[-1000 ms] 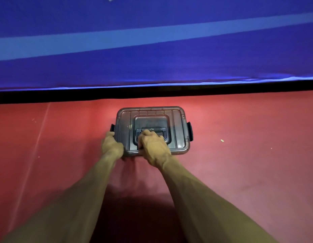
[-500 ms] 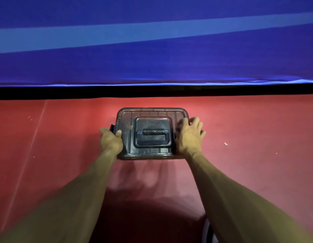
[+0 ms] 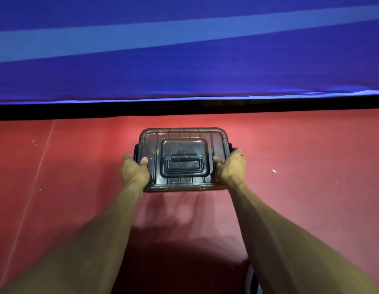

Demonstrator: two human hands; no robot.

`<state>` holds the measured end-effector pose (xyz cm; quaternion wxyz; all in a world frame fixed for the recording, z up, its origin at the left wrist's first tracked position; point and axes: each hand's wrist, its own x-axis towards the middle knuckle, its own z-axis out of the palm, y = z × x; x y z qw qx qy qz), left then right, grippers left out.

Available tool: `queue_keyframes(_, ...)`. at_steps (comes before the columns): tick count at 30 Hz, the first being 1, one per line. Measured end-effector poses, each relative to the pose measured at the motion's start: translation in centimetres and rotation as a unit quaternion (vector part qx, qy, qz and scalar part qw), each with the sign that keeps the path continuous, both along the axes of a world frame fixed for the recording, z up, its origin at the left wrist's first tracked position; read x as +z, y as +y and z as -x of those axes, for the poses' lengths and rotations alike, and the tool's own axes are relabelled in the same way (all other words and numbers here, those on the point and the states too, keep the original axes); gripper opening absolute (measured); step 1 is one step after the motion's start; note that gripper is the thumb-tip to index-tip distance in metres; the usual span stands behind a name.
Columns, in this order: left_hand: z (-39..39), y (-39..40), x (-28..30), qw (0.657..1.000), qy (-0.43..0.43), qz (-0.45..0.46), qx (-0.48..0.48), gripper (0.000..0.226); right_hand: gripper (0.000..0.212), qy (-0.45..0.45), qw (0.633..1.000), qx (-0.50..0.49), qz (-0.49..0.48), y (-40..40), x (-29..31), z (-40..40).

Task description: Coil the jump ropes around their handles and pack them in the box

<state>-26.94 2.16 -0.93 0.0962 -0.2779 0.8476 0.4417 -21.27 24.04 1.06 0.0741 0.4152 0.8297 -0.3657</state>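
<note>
Nearest the camera, two bare forearms reach forward over the red floor [image 3: 311, 158], and a dark shadow pools between them at the bottom of the view. The left hand [image 3: 134, 171] grips the left end of the box [image 3: 184, 185], thumb [image 3: 144, 160] pressed on top of the lid and fingers curled down over the dark side latch [image 3: 136, 151]. The right hand [image 3: 232, 166] mirrors it on the right end, thumb lying on the lid's edge, fingers wrapped round the side where the other latch [image 3: 229, 146] sits. Both hands are closed on the box, one on each short side.

The box itself is a smoky, see-through plastic case with its ribbed lid [image 3: 151, 145] on, resting on the floor right in the centre. A black carry handle [image 3: 184, 157] lies folded flat in the recessed panel in the lid's middle. Dim shapes show through the tinted plastic, but whether they are the jump ropes is too dark to tell.

A few pale specks [image 3: 274, 171] dot the floor to the right, and a faint pale line [image 3: 42, 153] runs diagonally on the left. Beyond the box, a black strip [image 3: 57, 112] borders the floor, and above it rises a blue padded barrier [image 3: 184, 71] with a lighter blue stripe [image 3: 184, 31] across it.
</note>
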Motion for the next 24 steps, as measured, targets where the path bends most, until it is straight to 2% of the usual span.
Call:
queue_keyframes(4,0.1,0.0,-0.4,0.999,0.014,0.033,0.001,0.016,0.063,0.033,0.998,-0.023,0.053,-0.4,-0.4,-0.2)
queue_keyframes(7,0.2,0.1,-0.3,0.999,0.009,0.045,0.000,0.014,0.026,0.025,0.999,-0.027,-0.014,-0.3,-0.2,-0.2)
queue_keyframes(8,0.2,0.0,-0.2,0.999,0.002,0.046,-0.009,0.015,0.022,0.025,0.999,-0.026,-0.028,-0.3,0.0,-0.1)
queue_keyframes(9,0.2,-0.1,0.1,0.999,-0.005,0.044,-0.023,0.015,0.023,0.016,0.999,-0.016,-0.030,-0.4,0.3,0.0)
queue_keyframes(12,0.0,-0.4,1.3,0.996,-0.050,0.039,-0.069,0.022,0.044,-0.027,0.998,0.047,-0.015,-0.3,1.6,-0.1)
queue_keyframes(14,-0.6,-1.1,2.9,0.990,-0.082,0.035,-0.113,0.022,0.042,-0.043,0.996,0.081,0.006,0.0,2.7,-0.5)
queue_keyframes(15,-1.0,-1.7,3.7,0.988,-0.081,0.029,-0.129,0.014,0.040,-0.043,0.994,0.096,0.013,0.1,3.6,-0.9)
queue_keyframes(17,-1.5,-2.7,6.2,0.986,-0.061,-0.004,-0.153,0.005,0.041,-0.028,0.991,0.128,0.023,0.1,5.8,-1.5)
queue_keyframes(20,-2.6,-4.0,12.1,0.981,-0.024,-0.075,-0.179,0.006,0.044,0.023,0.986,0.165,0.023,-0.7,11.6,-3.3)
queue_keyframes(24,-6.3,-5.2,23.2,0.967,0.053,-0.135,-0.211,0.023,0.044,0.142,0.975,0.164,0.046,-3.2,22.3,-7.4)
